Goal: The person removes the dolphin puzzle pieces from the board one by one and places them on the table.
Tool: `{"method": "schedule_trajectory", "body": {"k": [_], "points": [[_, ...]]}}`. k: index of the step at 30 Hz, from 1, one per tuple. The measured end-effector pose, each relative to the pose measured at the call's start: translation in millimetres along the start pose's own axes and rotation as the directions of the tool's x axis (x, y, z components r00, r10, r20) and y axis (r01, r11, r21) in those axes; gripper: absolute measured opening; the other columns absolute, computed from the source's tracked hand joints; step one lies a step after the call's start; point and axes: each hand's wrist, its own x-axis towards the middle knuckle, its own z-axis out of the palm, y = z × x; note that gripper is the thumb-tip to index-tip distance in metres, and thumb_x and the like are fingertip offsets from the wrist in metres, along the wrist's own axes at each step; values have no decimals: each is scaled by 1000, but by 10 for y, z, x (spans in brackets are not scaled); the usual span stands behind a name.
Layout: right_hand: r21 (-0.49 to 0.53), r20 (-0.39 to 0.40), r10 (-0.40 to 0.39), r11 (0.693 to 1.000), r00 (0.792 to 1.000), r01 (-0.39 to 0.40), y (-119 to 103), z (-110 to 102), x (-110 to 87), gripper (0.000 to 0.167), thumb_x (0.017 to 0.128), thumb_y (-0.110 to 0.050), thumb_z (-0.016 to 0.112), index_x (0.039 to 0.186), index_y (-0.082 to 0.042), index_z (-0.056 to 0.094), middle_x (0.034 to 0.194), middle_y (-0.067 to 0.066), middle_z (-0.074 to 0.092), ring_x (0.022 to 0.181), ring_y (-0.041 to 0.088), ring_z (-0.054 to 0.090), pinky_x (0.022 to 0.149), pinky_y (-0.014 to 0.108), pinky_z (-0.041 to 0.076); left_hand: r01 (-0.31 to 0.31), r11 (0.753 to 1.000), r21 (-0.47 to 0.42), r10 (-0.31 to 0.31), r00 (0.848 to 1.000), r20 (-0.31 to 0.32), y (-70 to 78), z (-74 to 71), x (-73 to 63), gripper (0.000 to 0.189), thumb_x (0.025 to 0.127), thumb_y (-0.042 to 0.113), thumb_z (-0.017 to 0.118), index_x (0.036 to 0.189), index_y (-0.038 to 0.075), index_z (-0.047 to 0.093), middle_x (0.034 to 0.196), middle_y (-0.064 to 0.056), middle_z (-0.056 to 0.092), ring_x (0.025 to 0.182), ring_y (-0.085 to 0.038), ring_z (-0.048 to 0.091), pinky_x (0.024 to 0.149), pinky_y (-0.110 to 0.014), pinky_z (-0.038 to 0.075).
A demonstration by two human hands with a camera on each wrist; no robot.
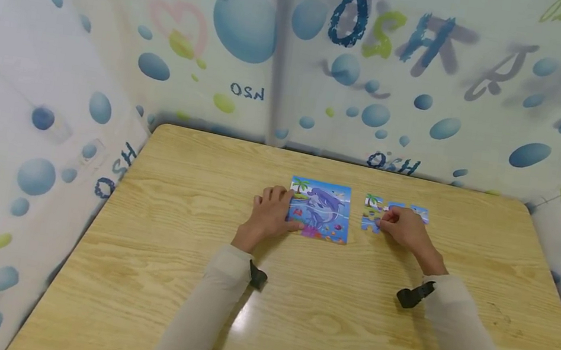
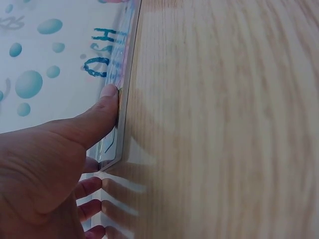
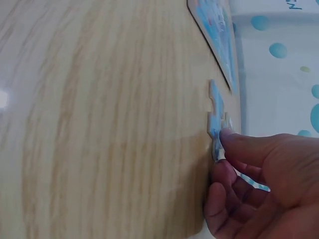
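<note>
A dolphin picture board (image 1: pixel 326 208) lies flat on the table, with a palm tree in its upper left corner. My left hand (image 1: pixel 271 212) rests at the board's left side, fingers spread; in the left wrist view the thumb (image 2: pixel 107 107) touches the board's edge. To the right lies a partly joined jigsaw puzzle (image 1: pixel 372 201) with a similar palm tree corner. Over it, my right hand (image 1: pixel 406 228) pinches a blue jigsaw piece (image 3: pixel 216 144) between thumb and index finger. That hand hides part of the puzzle.
The wooden table (image 1: pixel 324 324) extends around both pictures. Behind it stands a wall covering (image 1: pixel 302 94) printed with blue and green bubbles. Dark straps (image 1: pixel 414 295) sit at both wrists.
</note>
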Motion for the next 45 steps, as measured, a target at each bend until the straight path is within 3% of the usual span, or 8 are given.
{"method": "schedule_trajectory", "body": {"k": [9,17,25,30,36,40,45], "points": [[29,-42,-34,999,999,36,-107,51,40,19,96,-22,66,96,-3,65,93,15,68,80,26,61,68,33,43,4,1000,15,-4,1000,0,-2,7,11,88,89,53,67,155,10,29,149,-13,33,139,-35,24,102,-49,26],[88,-23,-99,991,995,100,-407,206,123,29,96,-19,65,113,4,66,103,19,69,96,35,64,82,46,51,5,1000,21,-5,1000,-3,5,4,9,88,89,54,67,155,10,29,149,-13,33,139,-35,24,102,-49,27],[83,27,-126,989,992,123,-665,349,200,35,95,-18,66,124,1,64,103,17,68,99,34,64,86,48,51,2,1000,21,-1,1000,-7,2,19,17,87,90,54,67,155,10,29,148,-14,33,139,-35,24,102,-49,26],[53,77,-137,990,988,133,-817,431,257,40,95,-21,68,129,-1,62,101,14,67,89,28,62,82,44,49,8,1000,24,-7,1000,-9,0,22,18,87,90,53,67,155,9,29,149,-14,33,139,-35,24,103,-50,27],[-13,146,-130,991,981,133,-959,505,296,52,94,-27,69,138,-3,56,87,6,61,67,17,52,65,32,41,14,999,33,-13,1000,-1,8,11,13,88,90,54,67,156,9,28,149,-14,32,139,-35,25,103,-50,27],[-51,156,-120,990,981,129,-999,527,318,55,93,-29,69,140,-4,54,80,4,57,63,15,47,58,28,36,12,1000,28,-12,1000,-5,3,14,15,88,90,53,67,155,9,29,149,-14,33,140,-35,24,102,-49,27],[-78,160,-106,990,981,120,-1012,537,345,50,92,-27,71,136,-6,57,81,3,56,64,15,47,58,28,36,7,1000,20,-7,1000,-7,-3,18,17,87,90,53,66,155,9,29,149,-13,33,140,-35,24,102,-49,27]]}}
